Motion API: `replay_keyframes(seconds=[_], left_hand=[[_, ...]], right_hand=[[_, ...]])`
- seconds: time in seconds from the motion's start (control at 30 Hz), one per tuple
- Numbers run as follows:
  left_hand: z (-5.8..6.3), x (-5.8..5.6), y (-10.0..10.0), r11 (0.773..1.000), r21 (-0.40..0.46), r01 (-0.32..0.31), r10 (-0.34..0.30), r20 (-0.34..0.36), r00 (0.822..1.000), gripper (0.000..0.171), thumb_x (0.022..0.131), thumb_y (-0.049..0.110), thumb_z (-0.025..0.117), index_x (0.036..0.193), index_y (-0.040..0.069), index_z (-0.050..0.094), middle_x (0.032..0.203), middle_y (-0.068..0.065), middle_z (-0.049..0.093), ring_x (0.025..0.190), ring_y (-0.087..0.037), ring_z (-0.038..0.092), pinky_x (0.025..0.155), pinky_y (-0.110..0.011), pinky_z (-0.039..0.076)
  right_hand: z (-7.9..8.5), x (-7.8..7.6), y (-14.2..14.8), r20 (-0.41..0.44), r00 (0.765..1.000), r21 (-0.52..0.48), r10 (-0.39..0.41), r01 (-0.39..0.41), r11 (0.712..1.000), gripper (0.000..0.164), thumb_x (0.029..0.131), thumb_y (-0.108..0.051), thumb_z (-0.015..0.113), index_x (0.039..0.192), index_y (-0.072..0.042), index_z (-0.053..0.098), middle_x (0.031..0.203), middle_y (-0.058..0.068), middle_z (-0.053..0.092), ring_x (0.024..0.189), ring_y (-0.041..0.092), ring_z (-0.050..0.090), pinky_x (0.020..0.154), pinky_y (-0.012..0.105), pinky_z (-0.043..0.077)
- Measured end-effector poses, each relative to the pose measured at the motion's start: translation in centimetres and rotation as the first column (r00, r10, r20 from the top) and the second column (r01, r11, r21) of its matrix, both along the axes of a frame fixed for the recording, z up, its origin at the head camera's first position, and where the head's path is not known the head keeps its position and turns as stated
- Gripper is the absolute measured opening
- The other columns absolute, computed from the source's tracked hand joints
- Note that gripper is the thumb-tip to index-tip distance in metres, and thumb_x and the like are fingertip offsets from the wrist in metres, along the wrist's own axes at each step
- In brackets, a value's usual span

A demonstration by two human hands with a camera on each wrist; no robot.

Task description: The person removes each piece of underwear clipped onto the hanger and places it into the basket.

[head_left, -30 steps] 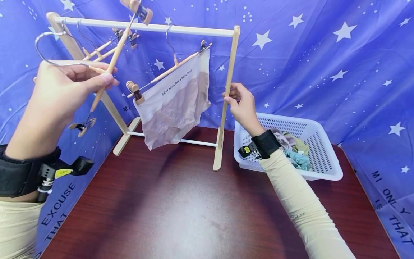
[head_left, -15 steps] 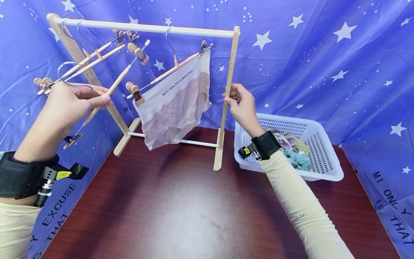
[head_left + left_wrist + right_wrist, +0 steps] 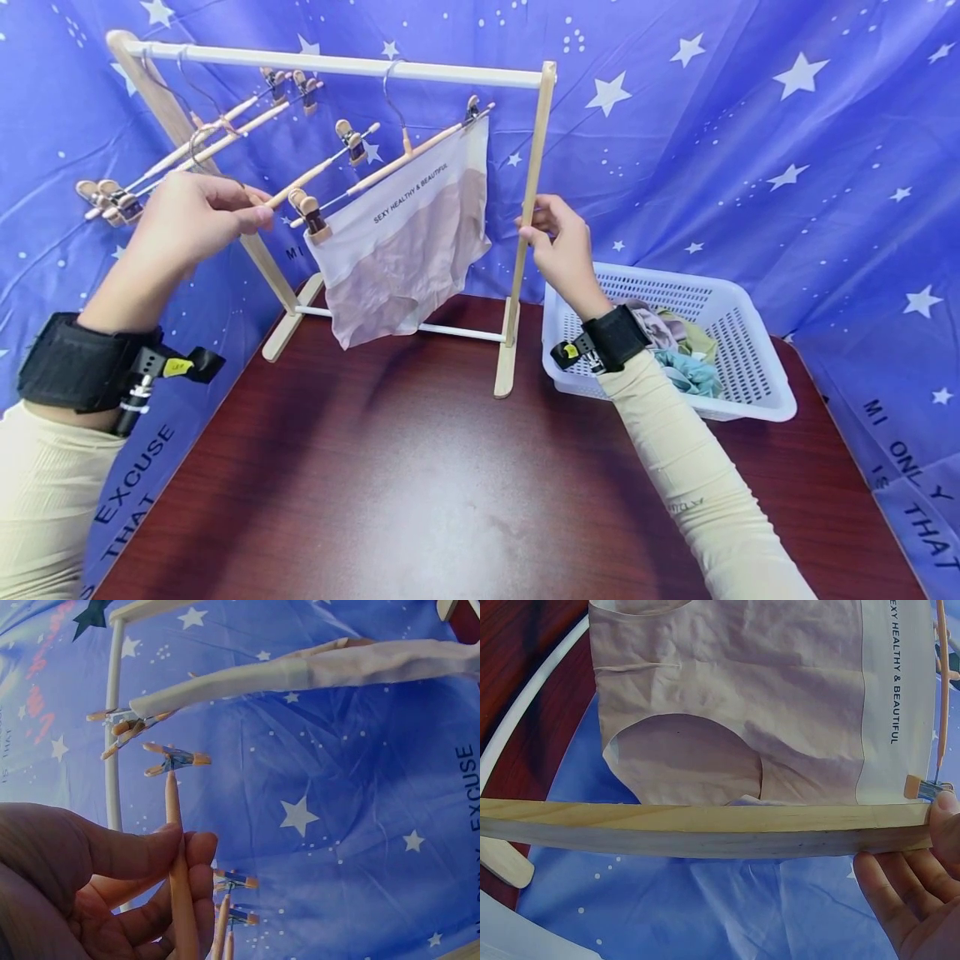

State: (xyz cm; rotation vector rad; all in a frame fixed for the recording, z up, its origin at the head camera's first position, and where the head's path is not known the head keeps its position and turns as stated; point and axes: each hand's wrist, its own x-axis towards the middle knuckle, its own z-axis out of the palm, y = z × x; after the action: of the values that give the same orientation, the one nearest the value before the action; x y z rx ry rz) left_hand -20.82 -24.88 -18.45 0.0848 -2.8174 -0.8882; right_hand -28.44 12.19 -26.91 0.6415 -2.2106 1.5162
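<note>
My left hand (image 3: 202,212) pinches the wooden bar of a clip hanger (image 3: 180,885) between thumb and fingers, in front of the rack's left side. The hanger's metal hook rises near the two hangers on the rail; its far clip (image 3: 350,142) holds no cloth. My right hand (image 3: 564,242) grips the right upright (image 3: 705,825) of the wooden garment rack (image 3: 337,62). Between the hands, pale pink underpants (image 3: 408,242) with printed lettering on the waistband hang from another clip hanger (image 3: 405,154) on the rail.
Two bare clip hangers (image 3: 217,137) hang at the rail's left end. A white perforated basket (image 3: 750,333) with several crumpled garments (image 3: 693,371) stands at the right on the dark wooden table (image 3: 450,467). A blue starry cloth (image 3: 750,167) covers the wall behind.
My left hand has brought its hanger away from the camera, toward the rail, and turned it, so the far clip now lies farther right. The right hand stays on the upright.
</note>
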Motion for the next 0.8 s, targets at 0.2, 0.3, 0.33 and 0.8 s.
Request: replay_keyframes(seconds=[0.2, 0.3, 0.33, 0.8], left_hand=[[1.4, -1.5, 0.5, 0.999, -0.038, -0.026, 0.025, -0.033, 0.999, 0.03, 0.09, 0.038, 0.06, 0.093, 0.013, 0.074, 0.061, 0.034, 0.052, 0.073, -0.006, 0.045, 0.065, -0.03, 0.033], [2.0, -2.2, 0.7, 0.997, -0.055, -0.054, 0.052, -0.035, 0.998, 0.033, 0.091, 0.04, 0.058, 0.099, 0.012, 0.073, 0.056, 0.035, 0.049, 0.075, -0.005, 0.043, 0.067, -0.032, 0.03], [2.2, -2.5, 0.7, 0.996, -0.057, -0.062, 0.06, -0.038, 0.997, 0.032, 0.091, 0.039, 0.057, 0.099, 0.013, 0.073, 0.055, 0.036, 0.047, 0.075, -0.004, 0.042, 0.067, -0.031, 0.029], [4.4, -5.7, 1.2, 0.988, 0.01, -0.154, 0.154, -0.042, 0.987, 0.031, 0.092, 0.033, 0.057, 0.063, 0.036, 0.065, 0.055, 0.034, 0.044, 0.076, -0.002, 0.038, 0.071, -0.024, 0.027]], right_hand=[[0.0, 0.0, 0.0, -0.002, 1.0, -0.004, 0.003, -0.003, 1.0, 0.026, 0.088, 0.007, 0.056, 0.114, 0.008, 0.056, 0.098, 0.026, 0.066, 0.09, 0.032, 0.064, 0.078, 0.031, 0.053], [-0.1, 0.0, 0.0, -0.001, 1.0, -0.015, 0.006, -0.006, 1.0, 0.026, 0.088, 0.007, 0.057, 0.114, 0.008, 0.056, 0.097, 0.027, 0.066, 0.089, 0.032, 0.064, 0.079, 0.031, 0.053], [-0.1, -0.1, 0.0, 0.0, 1.0, -0.02, 0.008, -0.008, 1.0, 0.026, 0.088, 0.008, 0.057, 0.114, 0.008, 0.056, 0.097, 0.027, 0.065, 0.089, 0.033, 0.064, 0.078, 0.031, 0.052], [-0.1, -0.1, -0.1, 0.015, 1.0, -0.022, -0.01, 0.011, 1.0, 0.028, 0.088, 0.008, 0.056, 0.115, 0.006, 0.057, 0.097, 0.026, 0.066, 0.088, 0.032, 0.064, 0.077, 0.029, 0.052]])
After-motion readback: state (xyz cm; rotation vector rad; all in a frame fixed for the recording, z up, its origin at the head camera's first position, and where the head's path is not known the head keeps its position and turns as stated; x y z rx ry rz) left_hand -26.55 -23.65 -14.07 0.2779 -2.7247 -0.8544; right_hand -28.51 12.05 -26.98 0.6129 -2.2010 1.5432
